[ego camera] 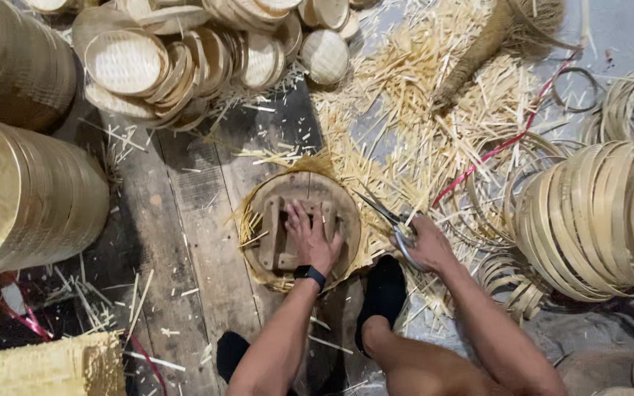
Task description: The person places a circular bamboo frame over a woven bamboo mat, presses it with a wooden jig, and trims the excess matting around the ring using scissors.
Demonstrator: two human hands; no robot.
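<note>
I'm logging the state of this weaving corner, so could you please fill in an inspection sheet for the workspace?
Surface: worn wooden plank floor, dusty, littered with slivers.
Job's things: round wooden form lying flat on woven bamboo matting whose frayed edge sticks out round it; scissors.
Clutter: heap of bamboo offcuts; red strip across it.
Hands: left hand presses flat on the form, dark watch at the wrist; right hand grips the scissors at the form's right edge.
Cables: nothing seen.
Surroundings: finished woven discs piled above; stacked bamboo hoops at right; large woven stacks at left; a broom at top.
</note>
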